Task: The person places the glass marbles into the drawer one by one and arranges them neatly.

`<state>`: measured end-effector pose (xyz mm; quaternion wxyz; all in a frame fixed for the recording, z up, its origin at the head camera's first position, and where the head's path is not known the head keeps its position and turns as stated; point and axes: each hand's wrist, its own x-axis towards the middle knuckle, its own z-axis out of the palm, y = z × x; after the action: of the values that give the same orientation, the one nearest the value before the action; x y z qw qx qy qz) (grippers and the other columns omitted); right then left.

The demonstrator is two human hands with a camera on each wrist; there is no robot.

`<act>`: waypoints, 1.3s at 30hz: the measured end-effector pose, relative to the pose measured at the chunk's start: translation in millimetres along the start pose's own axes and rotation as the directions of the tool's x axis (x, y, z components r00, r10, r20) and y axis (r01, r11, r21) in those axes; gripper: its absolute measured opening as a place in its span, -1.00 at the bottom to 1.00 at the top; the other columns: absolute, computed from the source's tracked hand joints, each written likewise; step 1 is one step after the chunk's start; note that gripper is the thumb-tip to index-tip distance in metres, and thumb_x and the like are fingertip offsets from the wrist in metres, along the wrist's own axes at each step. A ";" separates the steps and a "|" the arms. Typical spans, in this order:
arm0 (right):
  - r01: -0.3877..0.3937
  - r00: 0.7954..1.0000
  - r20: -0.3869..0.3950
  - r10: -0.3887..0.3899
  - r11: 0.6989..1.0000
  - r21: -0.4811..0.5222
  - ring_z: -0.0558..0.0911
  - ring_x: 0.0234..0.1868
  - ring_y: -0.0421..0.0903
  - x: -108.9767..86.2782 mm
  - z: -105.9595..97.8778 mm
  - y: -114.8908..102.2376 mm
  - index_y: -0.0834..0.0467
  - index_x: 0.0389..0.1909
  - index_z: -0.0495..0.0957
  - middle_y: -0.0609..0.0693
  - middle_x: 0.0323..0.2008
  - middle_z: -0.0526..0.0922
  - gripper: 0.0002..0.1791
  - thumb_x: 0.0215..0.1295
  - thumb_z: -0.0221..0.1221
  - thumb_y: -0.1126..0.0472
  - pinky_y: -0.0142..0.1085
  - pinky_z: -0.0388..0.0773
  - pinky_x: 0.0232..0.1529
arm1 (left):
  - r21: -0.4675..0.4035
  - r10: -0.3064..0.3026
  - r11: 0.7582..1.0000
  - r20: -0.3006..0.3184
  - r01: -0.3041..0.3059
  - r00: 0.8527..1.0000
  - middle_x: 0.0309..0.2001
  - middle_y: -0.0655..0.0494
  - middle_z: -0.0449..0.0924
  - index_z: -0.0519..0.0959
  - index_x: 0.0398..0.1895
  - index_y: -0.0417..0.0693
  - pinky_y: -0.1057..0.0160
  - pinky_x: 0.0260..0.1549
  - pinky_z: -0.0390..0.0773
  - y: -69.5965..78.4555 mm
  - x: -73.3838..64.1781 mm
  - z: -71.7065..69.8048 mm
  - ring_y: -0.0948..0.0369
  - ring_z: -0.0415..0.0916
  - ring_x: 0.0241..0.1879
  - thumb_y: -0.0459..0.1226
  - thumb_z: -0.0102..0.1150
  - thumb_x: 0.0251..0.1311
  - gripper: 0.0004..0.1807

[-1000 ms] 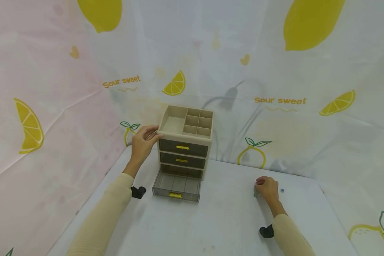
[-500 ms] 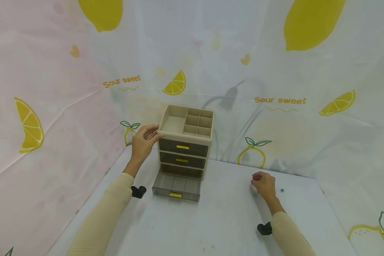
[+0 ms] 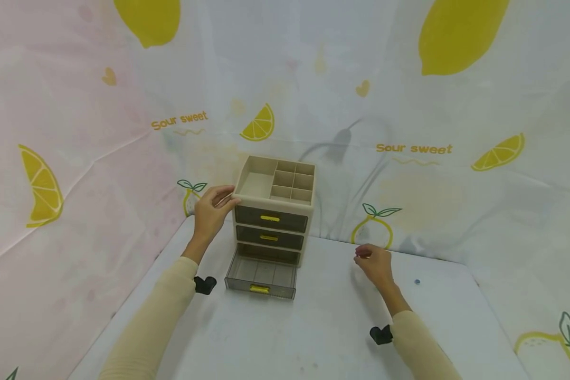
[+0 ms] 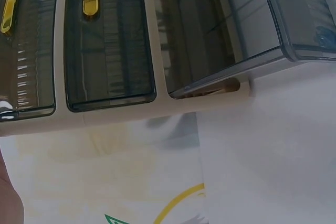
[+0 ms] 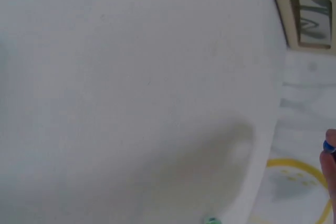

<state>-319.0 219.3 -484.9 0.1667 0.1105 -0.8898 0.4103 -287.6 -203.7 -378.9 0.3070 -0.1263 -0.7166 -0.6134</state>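
Observation:
A beige desktop drawer organizer (image 3: 274, 200) stands near the back of the table, its lowest clear grey drawer (image 3: 261, 272) pulled out. My left hand (image 3: 211, 211) holds its top front left corner, thumb on the front edge. Through the drawer's wall a small blue piece (image 4: 325, 36) shows in the left wrist view. To the right, my right hand (image 3: 376, 264) hovers over the table, thumb and fingers pinching a small round blue bead (image 5: 329, 147). Most of that hand lies outside the right wrist view.
Another small blue round piece (image 3: 417, 282) lies on the white table (image 3: 342, 327) to the right of my right hand. At the right wrist view's bottom edge is a small green round piece (image 5: 212, 220). A lemon-print curtain (image 3: 313, 105) hangs close behind the organizer.
My right hand has moved left and toward the back of the table, away from the blue piece lying there. My left hand and the organizer stay in place.

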 end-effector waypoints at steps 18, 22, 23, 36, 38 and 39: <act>0.109 0.992 0.036 -0.122 0.959 0.260 0.74 -0.39 0.01 3.5 41.0 -75.8 0.27 -0.38 0.71 0.11 -0.41 0.73 -0.84 -0.02 0.38 0.50 -0.36 0.76 -0.38 | -0.042 -0.022 0.999 -0.020 0.022 1.000 0.06 -0.26 0.50 0.53 0.07 -0.45 0.31 0.08 0.60 -27.2 5.1 -1.1 -0.07 0.50 0.15 -0.47 0.37 0.08 -0.55; 0.075 0.992 0.077 -0.103 0.950 0.303 0.74 -0.40 -0.02 1.4 52.6 -89.1 0.27 -0.37 0.71 0.09 -0.40 0.73 -0.84 -0.02 0.39 0.49 -0.36 0.76 -0.38 | -0.050 -0.018 0.999 -0.008 0.017 1.000 0.06 -0.33 0.48 0.50 0.07 -0.52 0.20 0.11 0.59 -14.1 3.1 -1.3 -0.15 0.47 0.16 -0.53 0.34 0.09 -0.55; 0.069 0.991 0.086 -0.100 0.949 0.307 0.74 -0.40 -0.03 0.4 55.5 -92.1 0.28 -0.37 0.71 0.07 -0.40 0.73 -0.84 -0.02 0.39 0.49 -0.37 0.76 -0.38 | -0.051 -0.017 0.999 -0.006 0.017 1.000 0.06 -0.34 0.48 0.50 0.06 -0.53 0.18 0.12 0.59 -10.4 2.3 -1.3 -0.16 0.47 0.15 -0.54 0.33 0.09 -0.56; 0.114 0.955 0.220 -0.198 0.932 0.345 0.73 -0.36 -0.11 -17.5 96.3 -121.3 0.35 -0.29 0.69 0.13 -0.34 0.72 -0.82 0.03 0.38 0.49 -0.43 0.74 -0.31 | -0.056 -0.015 0.998 -0.008 0.015 1.000 0.05 -0.38 0.47 0.50 0.05 -0.54 0.15 0.13 0.58 0.9 1.0 -0.3 -0.18 0.46 0.16 -0.55 0.33 0.09 -0.57; 0.103 0.948 0.248 -0.199 0.931 0.351 0.72 -0.36 -0.13 -20.2 103.0 -125.5 0.33 -0.29 0.69 0.11 -0.33 0.72 -0.83 0.05 0.37 0.47 -0.44 0.73 -0.30 | -0.049 -0.014 0.999 -0.010 0.014 1.000 0.05 -0.38 0.47 0.50 0.05 -0.55 0.15 0.13 0.58 0.8 0.6 -0.3 -0.18 0.46 0.16 -0.55 0.33 0.08 -0.57; 0.098 0.944 0.261 -0.199 0.930 0.355 0.72 -0.35 -0.14 -21.5 106.4 -127.6 0.34 -0.28 0.69 0.11 -0.32 0.72 -0.83 0.06 0.38 0.47 -0.44 0.73 -0.29 | -0.048 -0.014 0.999 -0.011 0.014 1.000 0.05 -0.38 0.47 0.50 0.05 -0.55 0.15 0.13 0.58 0.7 0.3 -0.4 -0.18 0.46 0.16 -0.55 0.33 0.08 -0.57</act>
<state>-278.7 57.5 -469.5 0.0426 0.2646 -0.8100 0.5216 -287.3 -204.1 -378.1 0.3035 -0.1251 -0.7010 -0.6332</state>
